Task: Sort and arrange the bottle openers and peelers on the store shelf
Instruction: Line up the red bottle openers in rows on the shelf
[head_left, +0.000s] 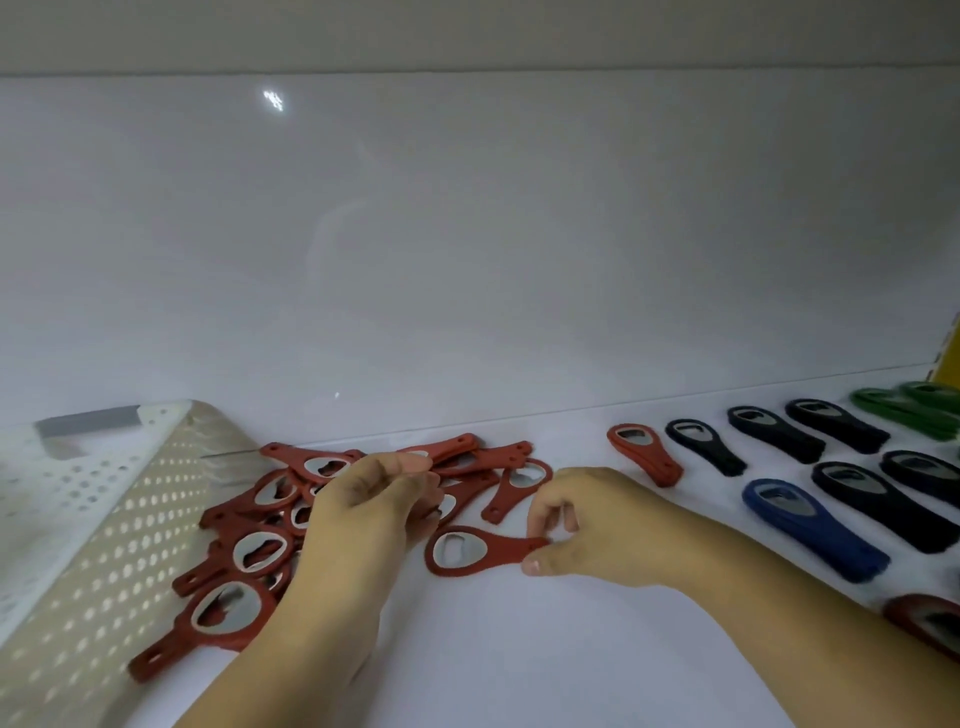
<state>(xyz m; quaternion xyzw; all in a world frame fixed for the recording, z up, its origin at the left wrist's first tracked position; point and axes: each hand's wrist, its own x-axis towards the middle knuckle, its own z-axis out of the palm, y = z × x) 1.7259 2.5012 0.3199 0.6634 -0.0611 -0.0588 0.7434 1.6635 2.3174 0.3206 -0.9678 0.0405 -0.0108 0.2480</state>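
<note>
Your right hand (587, 525) pinches, between thumb and curled fingers, the narrow handle tip of a flat red plastic bottle opener with a metal-lined oval head (467, 551); it lies on the glossy white store shelf (519, 649), just in front of the loose heap of matching red bottle openers (270, 525); your left hand (358, 514) is over that heap with its fingers curled down among the pieces, and I cannot tell whether it has hold of one; to your right stand the sorted rows, a lone red opener (644, 454), the black soft-handled openers (769, 434), a blue opener (810, 530) and the green openers (914, 410) at the far end; the perforated white plastic basket (104, 519) sits left of the heap; these pieces look light, thin and stiff, so they should lift with a fingertip pinch; lying flat on a slick surface, they will likely skate rather than rise if pressed mid-body; take the handle end or hook a finger through the ring; in the heap, expect handles to snag in neighbouring rings, so draw each one out slowly.
</note>
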